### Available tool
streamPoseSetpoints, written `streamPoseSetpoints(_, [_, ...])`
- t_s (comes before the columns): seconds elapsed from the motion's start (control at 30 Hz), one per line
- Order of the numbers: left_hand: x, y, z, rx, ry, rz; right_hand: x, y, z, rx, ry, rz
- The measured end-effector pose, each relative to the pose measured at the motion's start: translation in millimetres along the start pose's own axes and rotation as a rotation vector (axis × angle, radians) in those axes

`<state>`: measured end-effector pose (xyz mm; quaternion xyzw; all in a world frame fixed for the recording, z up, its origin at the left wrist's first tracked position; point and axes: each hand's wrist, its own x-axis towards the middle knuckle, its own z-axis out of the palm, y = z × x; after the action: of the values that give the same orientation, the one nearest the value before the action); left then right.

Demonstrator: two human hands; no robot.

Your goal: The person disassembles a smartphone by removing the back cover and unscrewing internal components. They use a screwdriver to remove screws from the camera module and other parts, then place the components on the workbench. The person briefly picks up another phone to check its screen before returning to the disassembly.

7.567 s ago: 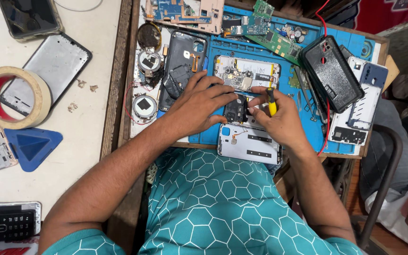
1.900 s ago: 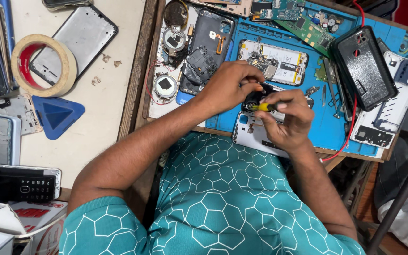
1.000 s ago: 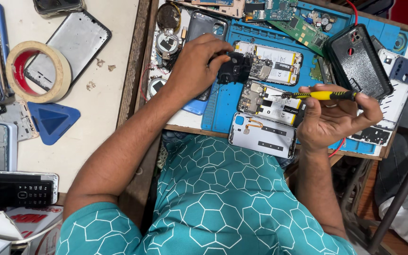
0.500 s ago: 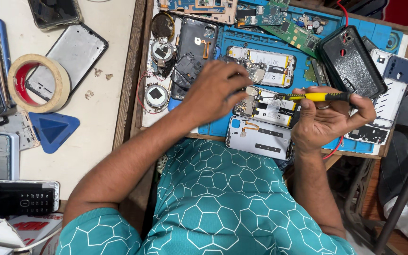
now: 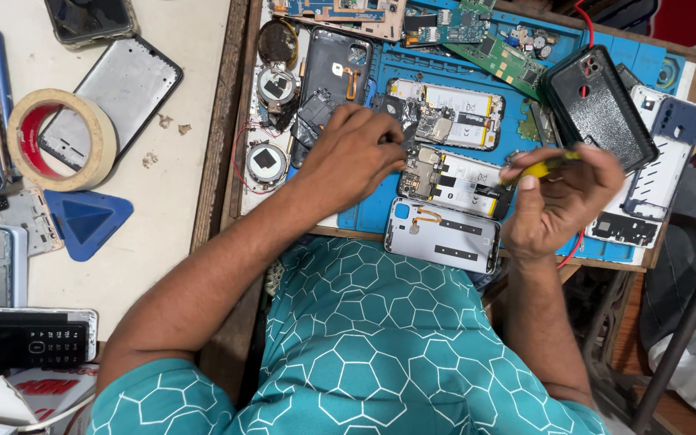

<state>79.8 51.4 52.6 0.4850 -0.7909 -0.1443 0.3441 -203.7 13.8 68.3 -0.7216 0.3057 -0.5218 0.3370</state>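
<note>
- The left hand [image 5: 354, 157] lies palm down, fingers curled, on the opened phone with bare circuit board and white battery [image 5: 454, 180] near the front edge of the blue work mat [image 5: 368, 211]. I cannot tell whether it grips a part or only presses.
- The right hand [image 5: 557, 201] is closed around a yellow-handled screwdriver [image 5: 548, 167], held just above the phone's right end.
- Doing this well, I judge, means the left hand pinning the phone flat while the tip comes down square on the screw, with light pressure.
- The phone lies face down, back removed. A silver-grey back cover [image 5: 443, 236] touches its near side; a second opened phone [image 5: 445, 113] lies just behind it.
</note>
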Motion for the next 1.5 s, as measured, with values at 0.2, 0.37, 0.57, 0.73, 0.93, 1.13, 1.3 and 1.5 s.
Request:
streamPoseSetpoints(0.2, [-5.6,-4.0,-1.6,0.03,-0.084,-0.003,8.6,-12.7,-1.5,-0.589,-0.589,0.073])
streamPoseSetpoints(0.37, [-4.6,-0.3,0.1,-0.01,-0.086,-0.016,6.2,-16.9,9.2,-0.766,-0.696,-0.023])
streamPoseSetpoints(0.57, [-5.4,-0.7,-0.4,-0.022,-0.069,-0.009,6.6,-18.1,15.0,-0.911,-0.758,-0.156])
streamPoseSetpoints(0.73, [-4.7,-6.5,-7.2,-0.024,-0.029,-0.017,9.4,-22.4,18.4,-0.822,-0.764,-0.131])
streamPoseSetpoints(0.93, [-4.9,-12.0,-20.4,-0.014,-0.009,-0.071,6.9,-21.8,20.9,-0.829,-0.758,-0.048])
streamPoseSetpoints(1.13, [-5.2,-18.7,-30.2,0.03,0.048,-0.117,10.8,-16.1,15.8,-0.744,-0.679,-0.028])
streamPoseSetpoints(1.3, [-4.8,-27.2,-36.1,0.089,0.088,-0.114,9.9,-14.0,19.2,-0.807,-0.693,-0.019])
streamPoseSetpoints(1.5, [-4.9,-23.9,-36.6,0.039,0.049,-0.123,14.7,-14.6,-10.1,-0.648,-0.621,0.053])
